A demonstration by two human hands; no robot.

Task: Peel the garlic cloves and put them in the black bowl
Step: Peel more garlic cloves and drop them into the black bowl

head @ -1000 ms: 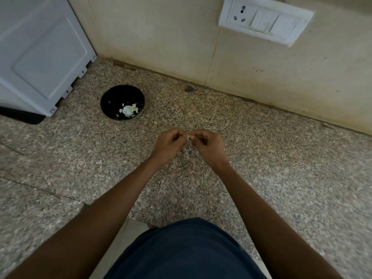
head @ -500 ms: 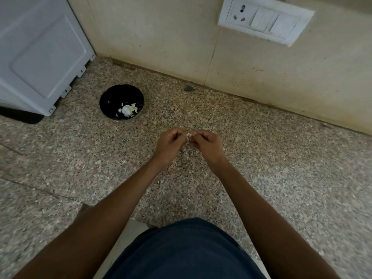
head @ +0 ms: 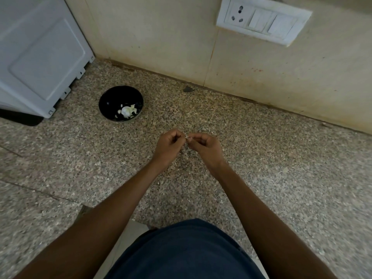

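Where the speckled granite table (head: 261, 158) meets the stained beige wall (head: 161, 37), I see a white switchboard (head: 263, 21). A white appliance (head: 36, 53) stands beside the black bowl (head: 112, 97). My left hand (head: 169, 147) and right hand (head: 207, 149) pinch one garlic clove (head: 188, 137).

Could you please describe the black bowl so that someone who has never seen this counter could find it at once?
Start at the large white appliance in the far left corner of the speckled granite counter. Just to its right, near the wall, sits the black bowl. It is the only dish there, round, dark, with pale garlic pieces inside.
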